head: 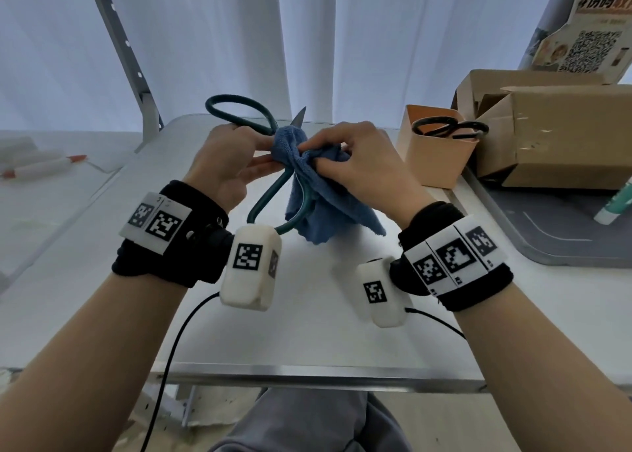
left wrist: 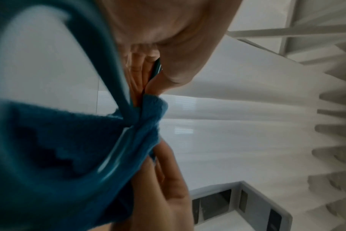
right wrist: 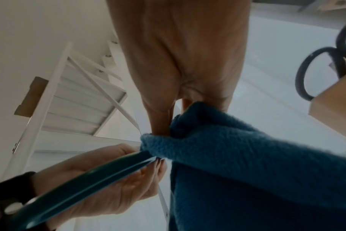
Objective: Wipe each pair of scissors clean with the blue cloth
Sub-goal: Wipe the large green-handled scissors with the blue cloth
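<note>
Two hands work above middle of white table (head: 307, 315), clear of surface. Left hand (head: 224, 159) pinches green-handled scissors (head: 270, 195) near pivot; loops and blade tip stick out. Right hand (head: 352, 164) pinches blue cloth (head: 325, 209) bunched round blades. Scissors judged stiff, heavyish, smooth-coated, sharp-tipped: hold by shank or loops. Cloth soft, limp, drapes. Farther, near right back corner, black-handled scissors (head: 448, 128) stand in tan holder (head: 434, 157).

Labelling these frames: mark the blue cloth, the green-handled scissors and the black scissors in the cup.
blue cloth (head: 328, 209), head view, on its hanging fold.
green-handled scissors (head: 232, 104), head view, on the upper handle loop.
black scissors (head: 441, 127), head view, on the handle loop above the cup rim.
</note>
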The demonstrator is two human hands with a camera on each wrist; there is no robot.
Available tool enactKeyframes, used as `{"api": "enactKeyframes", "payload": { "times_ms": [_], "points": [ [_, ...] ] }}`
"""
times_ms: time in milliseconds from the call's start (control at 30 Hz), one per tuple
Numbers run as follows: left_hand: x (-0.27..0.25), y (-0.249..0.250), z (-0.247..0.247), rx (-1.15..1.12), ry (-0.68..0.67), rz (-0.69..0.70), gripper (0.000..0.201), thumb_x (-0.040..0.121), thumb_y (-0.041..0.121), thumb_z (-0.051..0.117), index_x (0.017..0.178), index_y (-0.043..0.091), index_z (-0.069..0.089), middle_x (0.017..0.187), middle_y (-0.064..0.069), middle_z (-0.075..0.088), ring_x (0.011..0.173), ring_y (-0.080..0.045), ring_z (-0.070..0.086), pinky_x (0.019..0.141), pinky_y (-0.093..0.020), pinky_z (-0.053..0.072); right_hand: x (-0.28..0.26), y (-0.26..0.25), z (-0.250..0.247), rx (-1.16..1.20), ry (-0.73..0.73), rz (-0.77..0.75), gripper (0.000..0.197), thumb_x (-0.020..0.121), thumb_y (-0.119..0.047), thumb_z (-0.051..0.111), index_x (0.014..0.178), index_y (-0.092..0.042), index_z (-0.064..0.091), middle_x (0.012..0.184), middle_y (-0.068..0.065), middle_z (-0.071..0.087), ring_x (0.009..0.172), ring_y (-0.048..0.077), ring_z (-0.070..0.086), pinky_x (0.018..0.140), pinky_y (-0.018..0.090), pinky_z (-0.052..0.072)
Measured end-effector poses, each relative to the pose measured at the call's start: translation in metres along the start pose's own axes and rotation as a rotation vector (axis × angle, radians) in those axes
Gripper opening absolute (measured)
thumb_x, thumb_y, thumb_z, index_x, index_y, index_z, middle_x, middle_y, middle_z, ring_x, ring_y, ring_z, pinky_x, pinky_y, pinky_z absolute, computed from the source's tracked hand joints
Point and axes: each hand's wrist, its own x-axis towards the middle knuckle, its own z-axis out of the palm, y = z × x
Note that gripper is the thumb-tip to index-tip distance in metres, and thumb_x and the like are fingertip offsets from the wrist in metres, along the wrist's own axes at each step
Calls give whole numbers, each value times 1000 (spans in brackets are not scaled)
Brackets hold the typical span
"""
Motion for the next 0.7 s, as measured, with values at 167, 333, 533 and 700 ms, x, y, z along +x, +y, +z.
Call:
{"api": "enactKeyframes", "payload": {
  "times_ms": [167,333,533,700],
  "points": [
    [1,0,-5,-46,-55,-66,20,90,-2,63,108,-4,71,103,-11,76,83,-19,74,69,-22,58,0,-2,-4,-35,-23,2,20,81,-11,71,92,-26,79,85,-13,69,73,-16,55,70,2,39],
    [3,0,-10,-109,-67,-114,28,91,-1,63,118,-5,66,108,-10,73,82,-15,73,70,-20,57,-2,-3,-7,-57,-79,11,22,77,-7,69,86,-26,75,80,-17,65,66,-11,55,65,4,39],
    [2,-4,-16,-123,20,-95,8,91,-3,63,97,1,67,88,-9,73,70,-15,73,66,-22,58,-4,7,-22,-235,-139,86,18,78,-4,67,85,-19,61,86,-4,62,77,0,56,63,14,40],
    [1,-4,-19,-116,71,-35,12,91,-4,63,102,-2,65,82,-9,74,71,-18,74,68,-24,59,-5,19,-30,-266,303,106,18,89,-17,63,106,-18,60,107,5,63,85,7,57,67,-2,37]
  ]
}}
